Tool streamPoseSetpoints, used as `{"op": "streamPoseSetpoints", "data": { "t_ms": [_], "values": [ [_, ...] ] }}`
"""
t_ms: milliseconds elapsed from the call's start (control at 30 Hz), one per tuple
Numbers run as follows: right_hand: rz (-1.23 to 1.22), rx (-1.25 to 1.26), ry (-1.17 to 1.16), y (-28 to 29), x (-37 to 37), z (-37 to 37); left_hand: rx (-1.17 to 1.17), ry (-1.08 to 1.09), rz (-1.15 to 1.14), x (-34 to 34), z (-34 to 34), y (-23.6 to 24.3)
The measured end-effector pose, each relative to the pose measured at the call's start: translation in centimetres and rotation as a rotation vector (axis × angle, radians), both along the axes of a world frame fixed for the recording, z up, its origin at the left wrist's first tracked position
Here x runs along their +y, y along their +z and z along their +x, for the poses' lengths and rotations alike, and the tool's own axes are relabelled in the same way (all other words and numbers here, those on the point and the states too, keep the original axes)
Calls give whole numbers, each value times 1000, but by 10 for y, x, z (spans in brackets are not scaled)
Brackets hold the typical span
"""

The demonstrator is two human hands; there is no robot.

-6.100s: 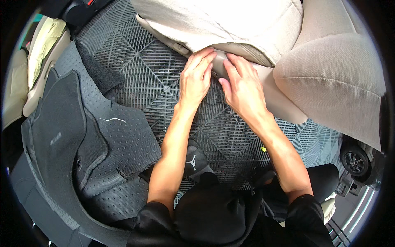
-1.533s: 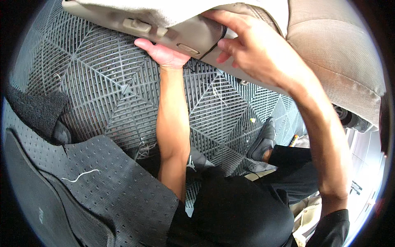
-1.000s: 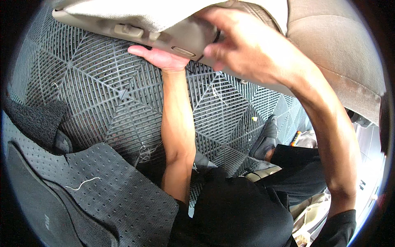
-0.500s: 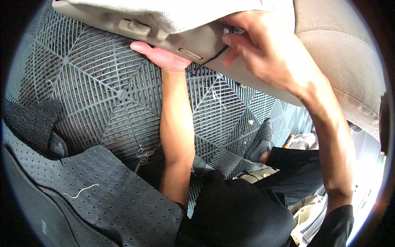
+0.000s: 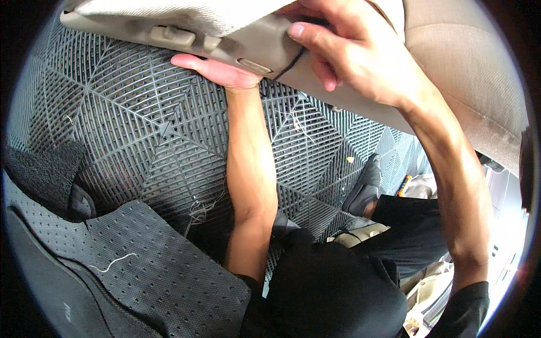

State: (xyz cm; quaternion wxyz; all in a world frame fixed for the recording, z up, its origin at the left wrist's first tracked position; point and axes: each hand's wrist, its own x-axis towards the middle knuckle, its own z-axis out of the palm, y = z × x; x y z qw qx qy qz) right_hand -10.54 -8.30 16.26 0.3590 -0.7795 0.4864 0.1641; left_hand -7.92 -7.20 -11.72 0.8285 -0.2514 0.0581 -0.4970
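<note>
A beige plastic side panel (image 5: 265, 40) of a car seat crosses the top, with two control switches (image 5: 173, 36) and an oval recess. White woven fabric (image 5: 220, 12) drapes over its upper edge. My left hand (image 5: 222, 73) lies palm up against the panel's lower edge, thumb stretched out; its other fingers are hidden under the panel. Over the panel's right part, my right hand (image 5: 360, 53) is closed, thumb against bent fingers. A thin black cord (image 5: 292, 63) climbs from beneath the panel into its grip; the gripped end is mostly hidden.
A beige seat cushion (image 5: 456, 50) stands at the upper right. Grey lattice matting (image 5: 129, 112) covers the floor, with loose threads (image 5: 205, 208) on it. A dark perforated mat (image 5: 163, 265) lies lower left. My black-trousered leg (image 5: 338, 287) and a dark shoe (image 5: 365, 188) are below.
My right hand has shifted slightly up and left, with the cord following. The panel sits a little higher and further left in view. My left hand stays beneath it.
</note>
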Motion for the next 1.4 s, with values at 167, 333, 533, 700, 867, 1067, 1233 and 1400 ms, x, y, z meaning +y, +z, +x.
{"op": "streamPoseSetpoints", "data": {
  "t_ms": [167, 333, 533, 700, 867, 1067, 1233, 1400],
  "values": [
    [-72, -124, 245, -5, 1, -18, 79, -16, -38, 10, -3, -1],
    [91, -238, -34, -3, 8, -15, 120, -33, -52, 20, -8, 6],
    [-16, -165, 267, 0, -1, -19, 23, -51, 36, 18, -1, 2],
    [-364, -309, 476, -41, -3, -45, 153, -101, -150, 23, -3, 13],
    [-325, -450, 389, -52, -1, -53, 260, -106, -155, 32, -11, 14],
    [0, 201, -60, -10, 6, 20, 264, -106, -277, 35, -11, 14],
    [-93, -60, 122, -4, 11, -5, 278, -173, -174, 35, -13, 24],
    [-475, 63, 547, -24, 5, -22, 250, -175, -234, 31, -9, 24]
  ]
}}
